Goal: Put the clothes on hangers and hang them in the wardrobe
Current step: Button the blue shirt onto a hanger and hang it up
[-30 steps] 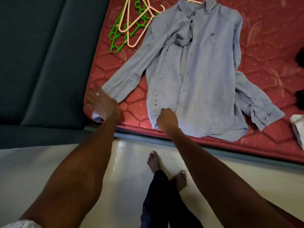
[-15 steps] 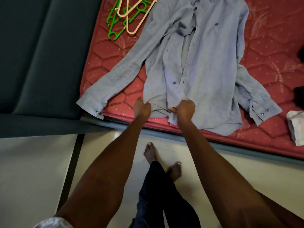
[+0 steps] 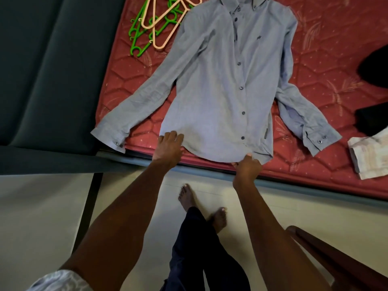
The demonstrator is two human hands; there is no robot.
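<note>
A light blue long-sleeved shirt (image 3: 220, 85) lies flat on the red quilted mattress (image 3: 327, 49), front closed, both sleeves spread outward. My left hand (image 3: 169, 151) rests with straight fingers on the shirt's lower left hem. My right hand (image 3: 247, 168) pinches the lower right hem at the mattress edge. Peach hangers (image 3: 161, 19) and green hangers (image 3: 139, 38) lie in a heap beside the shirt's left shoulder. A hanger's tip shows at the collar, mostly hidden.
A dark green padded surface (image 3: 48, 70) borders the mattress on the left. Black clothing (image 3: 371, 66) and a pale folded cloth (image 3: 369, 156) lie at the mattress's right. A brown wooden piece (image 3: 336, 259) stands at lower right. My bare feet (image 3: 186, 196) are on the pale floor.
The shirt front, open and bunched before, now lies closed and smooth. My hands moved apart along the hem; the left hand, earlier at the sleeve cuff, flattened on the hem.
</note>
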